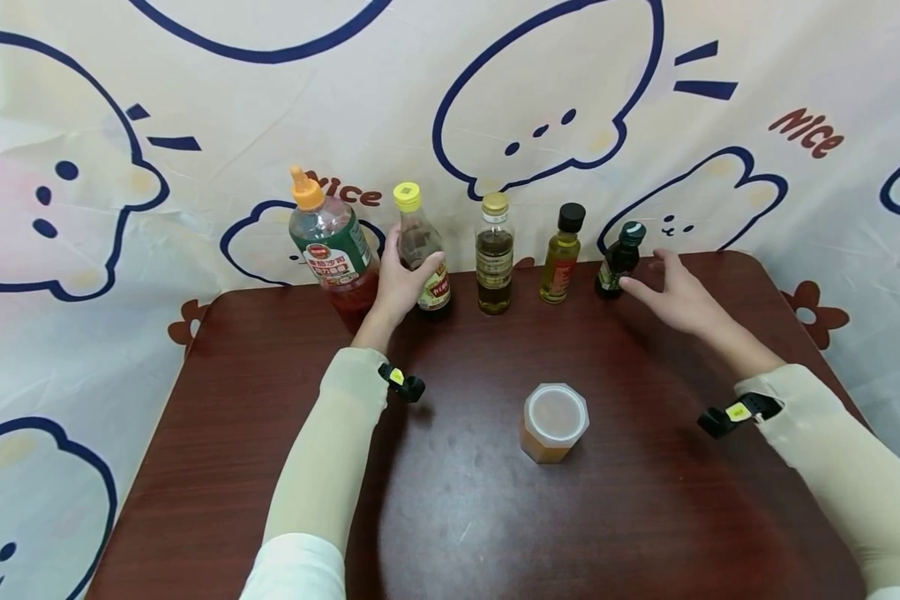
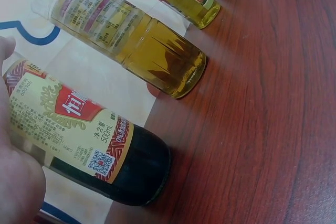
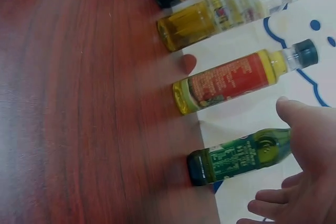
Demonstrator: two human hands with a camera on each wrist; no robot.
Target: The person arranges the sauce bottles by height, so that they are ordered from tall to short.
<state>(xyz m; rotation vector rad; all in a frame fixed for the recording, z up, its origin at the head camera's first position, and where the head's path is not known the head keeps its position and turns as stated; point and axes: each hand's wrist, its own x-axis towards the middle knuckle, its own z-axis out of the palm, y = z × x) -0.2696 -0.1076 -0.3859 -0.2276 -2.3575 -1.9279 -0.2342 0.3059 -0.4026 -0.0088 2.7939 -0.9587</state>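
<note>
My left hand (image 1: 399, 287) holds a yellow-capped sauce bottle (image 1: 436, 287) with dark liquid and a cream-and-red label, standing upright at the table's back. In the left wrist view, the palm lies against this bottle's side. My right hand (image 1: 682, 296) reaches beside a small dark-green bottle (image 1: 619, 265) at the right end of the row, its thumb and fingers spread. The right wrist view shows the thumb near that bottle's neck, the fingers uncurled below. Between the hands stand a gold-capped bottle (image 1: 494, 262) of amber liquid and a black-capped oil bottle (image 1: 559, 260).
A large squeeze bottle (image 1: 337, 258) of red sauce with an orange nozzle stands left of my left hand. Nearer, on the brown table (image 1: 450, 517), is a clear-lidded jar (image 1: 555, 422) with orange-brown contents. Behind the row hangs a printed cloth (image 1: 307, 108).
</note>
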